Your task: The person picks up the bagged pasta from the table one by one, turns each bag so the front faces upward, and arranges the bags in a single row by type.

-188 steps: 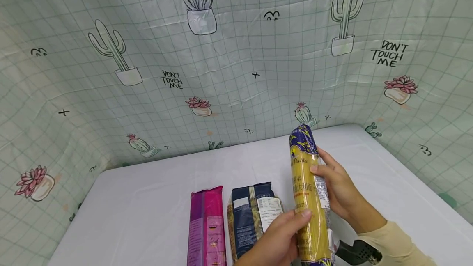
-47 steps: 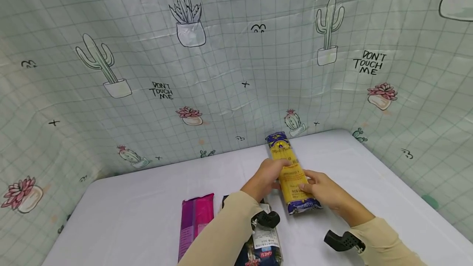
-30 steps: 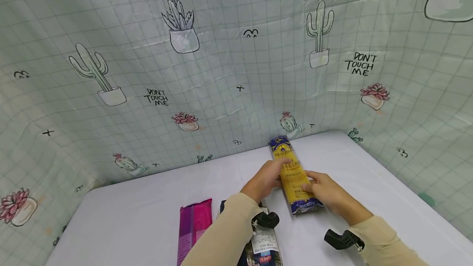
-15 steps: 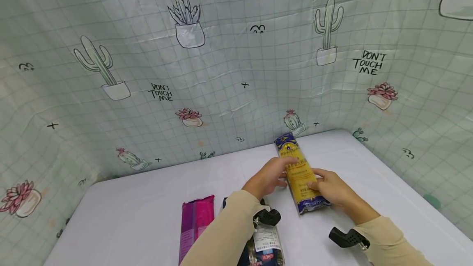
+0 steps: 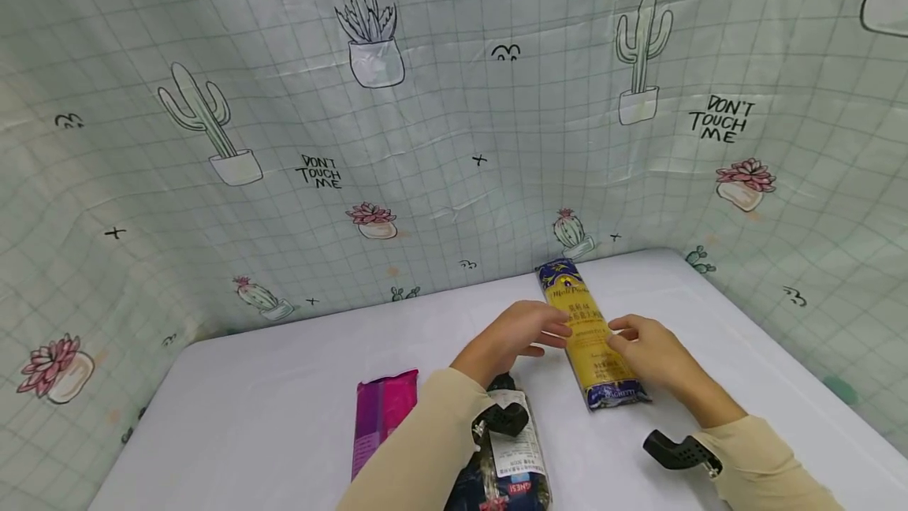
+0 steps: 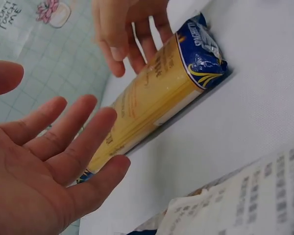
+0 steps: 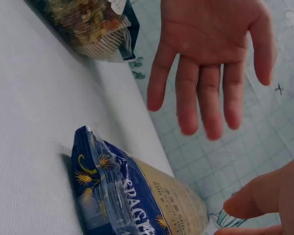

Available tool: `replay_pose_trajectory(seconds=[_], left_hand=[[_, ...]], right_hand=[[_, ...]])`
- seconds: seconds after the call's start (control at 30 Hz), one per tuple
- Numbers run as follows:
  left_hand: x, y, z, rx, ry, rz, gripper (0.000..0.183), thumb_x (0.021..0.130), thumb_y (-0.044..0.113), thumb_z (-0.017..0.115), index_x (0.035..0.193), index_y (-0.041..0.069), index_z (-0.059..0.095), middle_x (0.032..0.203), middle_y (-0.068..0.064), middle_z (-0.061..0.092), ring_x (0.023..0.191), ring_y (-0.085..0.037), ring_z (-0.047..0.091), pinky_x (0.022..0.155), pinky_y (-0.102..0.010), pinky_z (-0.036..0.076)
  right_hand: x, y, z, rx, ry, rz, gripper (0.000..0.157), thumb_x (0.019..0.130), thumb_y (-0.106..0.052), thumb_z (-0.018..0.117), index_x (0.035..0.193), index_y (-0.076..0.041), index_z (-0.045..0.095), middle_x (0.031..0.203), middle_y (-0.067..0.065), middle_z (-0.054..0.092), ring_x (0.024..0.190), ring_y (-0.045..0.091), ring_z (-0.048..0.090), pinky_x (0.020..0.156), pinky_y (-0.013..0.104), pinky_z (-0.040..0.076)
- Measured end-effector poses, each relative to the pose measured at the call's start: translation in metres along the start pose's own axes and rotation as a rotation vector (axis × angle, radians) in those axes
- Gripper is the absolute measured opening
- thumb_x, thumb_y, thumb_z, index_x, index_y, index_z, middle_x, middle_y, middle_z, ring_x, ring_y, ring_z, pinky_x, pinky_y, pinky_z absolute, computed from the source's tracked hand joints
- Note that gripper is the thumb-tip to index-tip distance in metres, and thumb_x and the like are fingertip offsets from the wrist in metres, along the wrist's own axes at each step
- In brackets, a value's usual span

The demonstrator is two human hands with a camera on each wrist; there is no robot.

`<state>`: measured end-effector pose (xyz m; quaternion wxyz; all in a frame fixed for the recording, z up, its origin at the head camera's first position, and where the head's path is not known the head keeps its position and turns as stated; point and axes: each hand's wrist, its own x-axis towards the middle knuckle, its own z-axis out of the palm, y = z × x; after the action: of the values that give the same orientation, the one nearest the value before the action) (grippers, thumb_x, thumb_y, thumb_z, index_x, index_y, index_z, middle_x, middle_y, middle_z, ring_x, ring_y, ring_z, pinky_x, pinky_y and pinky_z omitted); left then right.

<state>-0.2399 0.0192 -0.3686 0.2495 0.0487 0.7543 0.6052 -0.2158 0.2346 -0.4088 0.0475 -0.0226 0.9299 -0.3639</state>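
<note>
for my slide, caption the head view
Left hand and right hand flank a yellow spaghetti packet on a white table.

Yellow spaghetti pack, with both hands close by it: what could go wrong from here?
The left hand and right hand are open close to the yellow spaghetti pack, so a stray brush might turn it.
The left sleeve crosses over the navy pasta bag; a low withdrawal could drag it.
The pack's far end lies near the patterned backdrop, so a forward push might jam it there.
</note>
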Motion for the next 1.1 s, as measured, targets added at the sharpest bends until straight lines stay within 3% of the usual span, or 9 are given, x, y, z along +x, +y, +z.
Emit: replay_pose_trajectory(seconds=[0.2, 0.37, 0.57, 0.8, 0.93, 1.1], left_hand=[[-0.008, 0.000, -0.001, 0.039, -0.040, 0.048, 0.036, 0.101, 0.032, 0.057, 0.123, 0.004, 0.064, 0.103, -0.005, 0.073, 0.097, -0.022, 0.070, 0.099, -0.051, 0.047], [-0.022, 0.003, -0.006, 0.205, -0.036, 0.089, 0.034, 0.102, 0.034, 0.055, 0.119, 0.007, 0.067, 0.097, 0.000, 0.072, 0.092, -0.019, 0.070, 0.099, -0.052, 0.045], [-0.045, 0.002, -0.011, 0.370, 0.004, 0.126, 0.026, 0.102, 0.034, 0.057, 0.112, 0.013, 0.068, 0.095, 0.002, 0.070, 0.089, -0.015, 0.067, 0.087, -0.044, 0.050], [-0.076, -0.006, -0.019, 0.460, 0.001, 0.196, 0.027, 0.102, 0.037, 0.057, 0.116, 0.017, 0.068, 0.094, 0.006, 0.069, 0.084, -0.013, 0.063, 0.072, -0.036, 0.050], [-0.096, -0.012, -0.025, 0.498, 0.031, 0.227, 0.029, 0.101, 0.040, 0.057, 0.119, 0.019, 0.068, 0.096, 0.010, 0.068, 0.087, -0.009, 0.061, 0.075, -0.037, 0.050], [-0.115, -0.022, -0.035, 0.443, 0.051, 0.249, 0.029, 0.102, 0.038, 0.058, 0.122, 0.019, 0.067, 0.106, 0.010, 0.068, 0.101, -0.012, 0.062, 0.085, -0.041, 0.051]], right_hand=[[-0.003, -0.006, 0.001, 0.017, 0.079, -0.069, 0.041, 0.103, -0.022, 0.052, 0.131, 0.007, 0.056, 0.124, 0.029, 0.062, 0.111, 0.043, 0.060, 0.090, 0.056, 0.049], [-0.009, -0.019, 0.006, 0.095, 0.114, -0.120, 0.034, 0.103, -0.020, 0.055, 0.127, 0.002, 0.062, 0.117, 0.019, 0.067, 0.104, 0.033, 0.064, 0.084, 0.047, 0.053], [-0.019, -0.037, 0.019, 0.249, 0.008, -0.193, 0.028, 0.100, -0.016, 0.060, 0.121, 0.003, 0.065, 0.106, 0.013, 0.071, 0.090, 0.019, 0.067, 0.073, 0.033, 0.055], [-0.030, -0.052, 0.038, 0.322, -0.126, -0.274, 0.021, 0.098, -0.013, 0.062, 0.113, 0.001, 0.067, 0.095, 0.009, 0.072, 0.082, 0.018, 0.067, 0.067, 0.032, 0.053], [-0.034, -0.057, 0.048, 0.322, -0.209, -0.308, 0.021, 0.098, -0.016, 0.063, 0.112, -0.001, 0.068, 0.095, 0.007, 0.071, 0.081, 0.018, 0.066, 0.065, 0.031, 0.054], [-0.039, -0.059, 0.056, 0.271, -0.271, -0.340, 0.024, 0.097, -0.017, 0.062, 0.115, -0.002, 0.067, 0.092, 0.004, 0.070, 0.075, 0.020, 0.065, 0.059, 0.030, 0.052]])
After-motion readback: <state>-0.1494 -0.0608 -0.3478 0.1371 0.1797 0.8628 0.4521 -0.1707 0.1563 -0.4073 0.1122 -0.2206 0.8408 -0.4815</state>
